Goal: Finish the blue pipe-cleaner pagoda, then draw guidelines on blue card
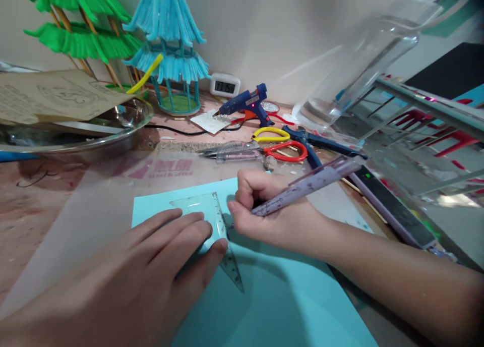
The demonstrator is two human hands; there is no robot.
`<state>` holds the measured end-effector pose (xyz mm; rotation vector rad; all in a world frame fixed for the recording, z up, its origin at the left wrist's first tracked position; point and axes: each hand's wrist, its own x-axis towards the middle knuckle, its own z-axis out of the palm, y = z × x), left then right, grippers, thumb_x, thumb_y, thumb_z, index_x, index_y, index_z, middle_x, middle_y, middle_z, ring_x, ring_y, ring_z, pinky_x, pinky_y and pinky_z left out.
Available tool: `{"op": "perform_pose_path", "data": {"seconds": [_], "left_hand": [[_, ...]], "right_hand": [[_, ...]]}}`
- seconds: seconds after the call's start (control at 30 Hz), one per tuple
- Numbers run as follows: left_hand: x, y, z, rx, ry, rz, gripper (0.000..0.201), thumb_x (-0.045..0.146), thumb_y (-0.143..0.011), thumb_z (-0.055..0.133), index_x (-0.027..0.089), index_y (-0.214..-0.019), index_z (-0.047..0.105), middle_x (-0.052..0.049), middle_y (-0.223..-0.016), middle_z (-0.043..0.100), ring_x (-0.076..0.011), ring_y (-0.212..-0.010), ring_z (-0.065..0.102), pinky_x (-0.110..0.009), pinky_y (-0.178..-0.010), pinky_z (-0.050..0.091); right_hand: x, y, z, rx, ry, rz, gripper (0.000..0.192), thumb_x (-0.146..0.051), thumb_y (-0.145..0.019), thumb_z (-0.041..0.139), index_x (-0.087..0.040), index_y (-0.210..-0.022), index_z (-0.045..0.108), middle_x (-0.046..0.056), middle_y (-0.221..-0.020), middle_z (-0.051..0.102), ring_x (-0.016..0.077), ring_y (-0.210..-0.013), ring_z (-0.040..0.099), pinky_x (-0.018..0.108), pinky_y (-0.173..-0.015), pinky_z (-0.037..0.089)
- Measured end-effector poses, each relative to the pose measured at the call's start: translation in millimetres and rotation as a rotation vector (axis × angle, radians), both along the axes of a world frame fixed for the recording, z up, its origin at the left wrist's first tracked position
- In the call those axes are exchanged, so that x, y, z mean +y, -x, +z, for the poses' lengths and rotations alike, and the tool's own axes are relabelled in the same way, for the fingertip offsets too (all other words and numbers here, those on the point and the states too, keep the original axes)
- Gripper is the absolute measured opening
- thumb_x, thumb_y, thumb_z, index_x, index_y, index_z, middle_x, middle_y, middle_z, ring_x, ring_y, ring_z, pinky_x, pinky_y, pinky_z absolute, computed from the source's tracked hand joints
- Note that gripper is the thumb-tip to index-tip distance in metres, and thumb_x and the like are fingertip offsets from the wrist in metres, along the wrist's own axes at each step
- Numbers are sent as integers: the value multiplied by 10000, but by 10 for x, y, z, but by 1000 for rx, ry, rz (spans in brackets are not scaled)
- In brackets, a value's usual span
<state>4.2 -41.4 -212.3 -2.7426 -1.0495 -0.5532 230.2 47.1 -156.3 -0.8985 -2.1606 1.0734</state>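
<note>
The desk [56,211] holds a big blue paper [272,296]. The left hand [151,266] lies flat, fingers spread, pressing a clear triangle ruler [223,246] onto the paper. The right hand [264,211] pinches a purple pen [302,185] with its tip at the ruler's edge. No drawn line shows yet. Scissors [264,150] lie behind.

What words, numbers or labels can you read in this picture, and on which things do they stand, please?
Digits on the small white clock: blurred, unreadable.
Scale marks on the clear set square under the left hand: too small.
Pink print on the table: blurred.
Print on the brown paper: unreadable.
</note>
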Motion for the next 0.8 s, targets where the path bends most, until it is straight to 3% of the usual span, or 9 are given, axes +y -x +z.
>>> {"op": "perform_pose_path", "data": {"seconds": [0.33,0.57,0.7,0.8], "left_hand": [[-28,-14,8,14,24,17,608,355,-880,594,278,-1464,441,-74,-1437,481,-292,-1367,396,-420,-1255,117],[-47,3,9,12,21,38,603,365,-873,588,290,-1455,453,-67,-1441,503,-312,-1335,443,-446,-1222,239],[-15,-12,48,38,26,35,568,324,-879,561,294,-1439,471,-69,-1394,549,-307,-1298,481,-452,-1188,291],[13,-32,71,47,48,26,550,309,-868,555,303,-1415,493,-63,-1341,586,-294,-1255,518,-455,-1155,340]], "right_hand": [[4,7,4,-32,-50,16,270,-131,-783,578,-216,-653,357,-97,-551,349,47,-478,323,181,-414,248],[10,3,-25,-18,-16,23,281,-127,-795,592,-219,-661,362,-93,-557,351,53,-481,324,198,-413,246],[11,4,38,125,78,6,326,-187,-854,621,-224,-657,365,-73,-586,379,71,-517,351,220,-447,283],[18,-21,191,276,89,-104,337,-298,-892,658,-230,-685,401,-66,-592,410,85,-527,386,234,-471,305]]}}
